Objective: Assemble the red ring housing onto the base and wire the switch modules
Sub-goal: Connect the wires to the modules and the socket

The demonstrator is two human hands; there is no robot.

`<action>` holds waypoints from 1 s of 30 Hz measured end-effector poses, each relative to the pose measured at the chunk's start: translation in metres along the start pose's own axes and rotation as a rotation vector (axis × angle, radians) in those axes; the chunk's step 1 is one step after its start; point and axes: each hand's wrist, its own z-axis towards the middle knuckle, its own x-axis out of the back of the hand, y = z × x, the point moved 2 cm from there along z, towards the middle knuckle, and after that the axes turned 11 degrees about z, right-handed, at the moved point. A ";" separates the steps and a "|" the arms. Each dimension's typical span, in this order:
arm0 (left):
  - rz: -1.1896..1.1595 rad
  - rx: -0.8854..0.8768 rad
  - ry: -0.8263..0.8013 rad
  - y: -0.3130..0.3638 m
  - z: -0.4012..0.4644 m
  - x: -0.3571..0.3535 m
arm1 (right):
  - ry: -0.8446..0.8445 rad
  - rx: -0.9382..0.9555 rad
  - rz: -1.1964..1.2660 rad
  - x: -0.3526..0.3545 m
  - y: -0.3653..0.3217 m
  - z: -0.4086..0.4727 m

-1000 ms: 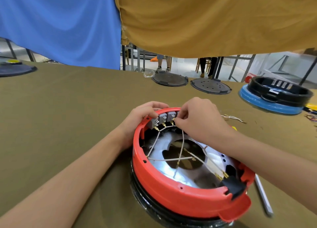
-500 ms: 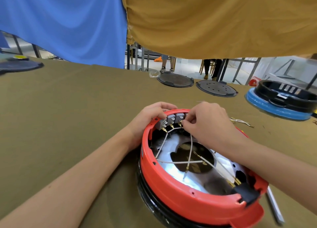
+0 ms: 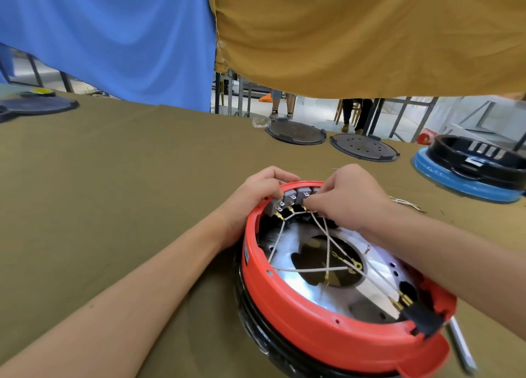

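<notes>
Head view: both hands' fingers (image 3: 313, 200) pinch switch modules (image 3: 293, 197).

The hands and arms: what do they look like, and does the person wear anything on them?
Both are bare. The left hand and right hand have no gloves, and no rings or watch can be seen. The forearms show no sleeves up to the picture's edge. Nails are short and unpainted as far as visible.

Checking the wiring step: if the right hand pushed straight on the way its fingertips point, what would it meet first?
The right hand points left along the far rim, so it would likely meet the grey switch modules first, then the left hand gripping the red ring housing. Depth is uncertain.
</notes>
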 end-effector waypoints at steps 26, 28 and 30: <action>-0.002 0.003 -0.003 -0.006 0.003 -0.002 | -0.038 -0.283 0.391 -0.001 0.013 -0.004; 0.008 -0.006 -0.002 -0.006 -0.001 -0.003 | -0.061 -0.330 0.434 -0.001 0.012 -0.003; 0.023 -0.016 0.004 -0.004 -0.004 -0.006 | -0.063 -0.352 0.467 -0.002 0.012 -0.003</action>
